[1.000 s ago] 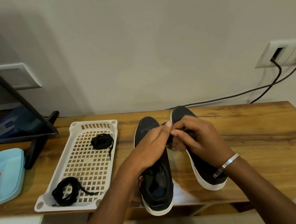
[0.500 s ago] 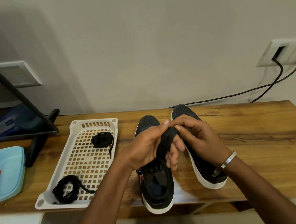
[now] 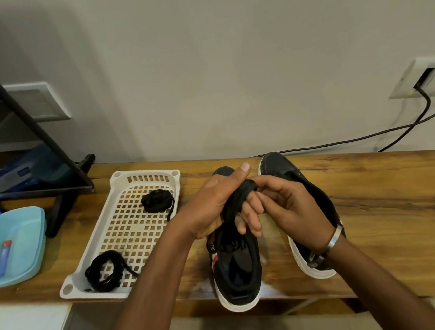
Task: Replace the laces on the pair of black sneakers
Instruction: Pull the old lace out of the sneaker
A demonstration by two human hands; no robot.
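Two black sneakers with white soles stand side by side on the wooden table, toes toward the wall: the left sneaker and the right sneaker. Above them my left hand has a black lace wound around its fingers, thumb raised. My right hand pinches that lace near the top of the bundle. In the white perforated tray lie two more coiled black laces, one at the far end and one at the near end.
A light blue lid or dish with a small tube sits at the left. A dark stand rises behind the tray. Black cables run from a wall socket along the table's back right.
Both hands have lifted slightly from the right sneaker's toe area. The lace has gathered into a bundle around my left fingers, and the view has tilted a little.
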